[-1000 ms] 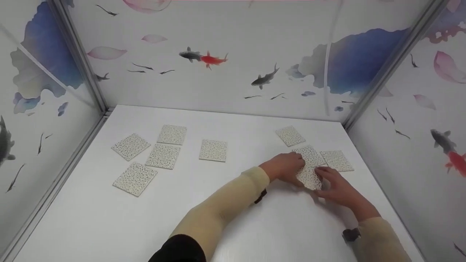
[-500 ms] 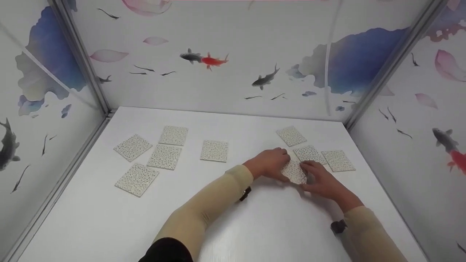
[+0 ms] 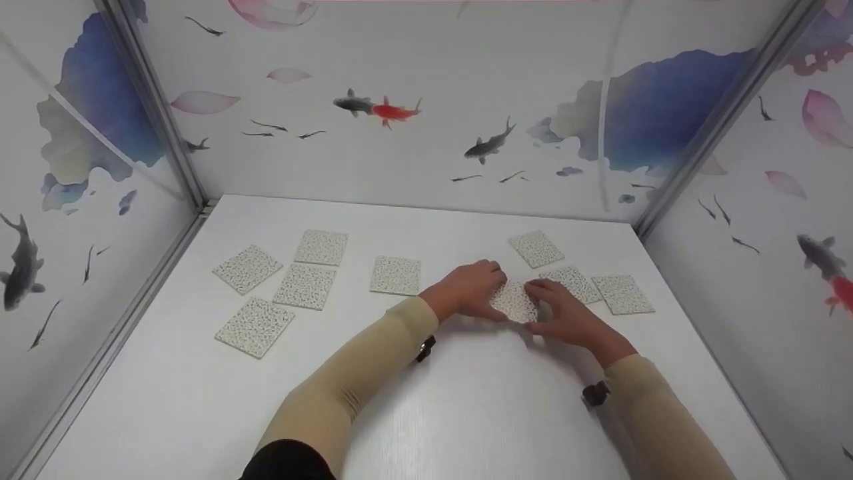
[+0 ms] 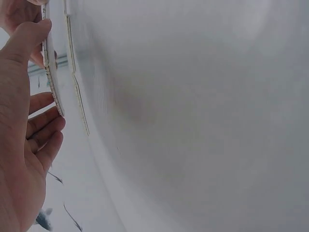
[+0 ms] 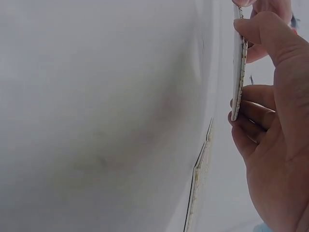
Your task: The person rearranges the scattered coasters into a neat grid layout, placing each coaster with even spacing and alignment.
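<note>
A square, speckled cream tile (image 3: 515, 303) is held between both hands, raised above the white table. My left hand (image 3: 470, 290) grips its left side, with the thumb at the near edge and fingers at the far side. On the opposite side my right hand (image 3: 573, 317) pinches it the same way. Seen edge-on in the left wrist view, the tile (image 4: 54, 87) stands apart from the tabletop. The right wrist view shows the tile (image 5: 238, 72) between thumb and fingertips. Just behind the right hand lies another speckled tile (image 3: 570, 283), partly hidden.
Two more tiles, one at the back (image 3: 537, 249) and one at the right (image 3: 623, 294), lie nearby. A single tile (image 3: 395, 275) rests mid-table; several, including a front one (image 3: 254, 327), lie at left. Printed walls (image 3: 426, 167) enclose the table (image 3: 426, 413) behind and on both sides.
Both hands have moved left and slightly away from me, carrying the tile from beside the right-hand group toward the middle. The other tiles stay put; the head view shifts slightly.
</note>
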Demonstrator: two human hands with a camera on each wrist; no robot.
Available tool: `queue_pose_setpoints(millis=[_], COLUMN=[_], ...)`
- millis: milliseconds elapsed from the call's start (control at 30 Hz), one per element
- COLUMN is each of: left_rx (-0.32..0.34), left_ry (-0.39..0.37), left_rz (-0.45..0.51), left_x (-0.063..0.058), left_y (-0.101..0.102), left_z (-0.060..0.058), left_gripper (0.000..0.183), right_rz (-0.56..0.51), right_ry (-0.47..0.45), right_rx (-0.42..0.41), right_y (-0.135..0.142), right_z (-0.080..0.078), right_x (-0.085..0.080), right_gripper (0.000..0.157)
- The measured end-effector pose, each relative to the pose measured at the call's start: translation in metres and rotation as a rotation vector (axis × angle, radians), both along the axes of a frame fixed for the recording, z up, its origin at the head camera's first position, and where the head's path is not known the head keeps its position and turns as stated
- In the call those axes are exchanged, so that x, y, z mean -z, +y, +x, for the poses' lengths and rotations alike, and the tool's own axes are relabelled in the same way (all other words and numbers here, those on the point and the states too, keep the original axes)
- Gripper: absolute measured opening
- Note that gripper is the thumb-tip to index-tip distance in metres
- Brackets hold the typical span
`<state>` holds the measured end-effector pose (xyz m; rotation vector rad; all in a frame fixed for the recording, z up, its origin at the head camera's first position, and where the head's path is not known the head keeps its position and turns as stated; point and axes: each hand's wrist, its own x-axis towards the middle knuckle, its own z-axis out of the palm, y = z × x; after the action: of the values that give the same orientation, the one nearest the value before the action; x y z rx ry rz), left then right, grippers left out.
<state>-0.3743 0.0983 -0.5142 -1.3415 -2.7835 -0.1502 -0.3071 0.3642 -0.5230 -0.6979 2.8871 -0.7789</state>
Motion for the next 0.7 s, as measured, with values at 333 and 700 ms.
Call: queue_pose_setpoints(millis=[333, 700], left_rx=[-0.052, -0.121], left_ry=[0.007, -0.038], left_rz=[0.005, 0.04], left_x=[0.006, 0.0], left_y=[-0.031, -0.064], left_z=[-0.012, -0.014], left_gripper=[0.081, 0.081], right_rz=[0.008, -0.007], right_ry=[-0.019, -0.039], right_rx=[-0.038, -0.084], right_y=[-0.029, -0.059], right_z=[-0.025, -0.048], right_x=[0.0, -0.002], right_gripper=[0.088, 0.088])
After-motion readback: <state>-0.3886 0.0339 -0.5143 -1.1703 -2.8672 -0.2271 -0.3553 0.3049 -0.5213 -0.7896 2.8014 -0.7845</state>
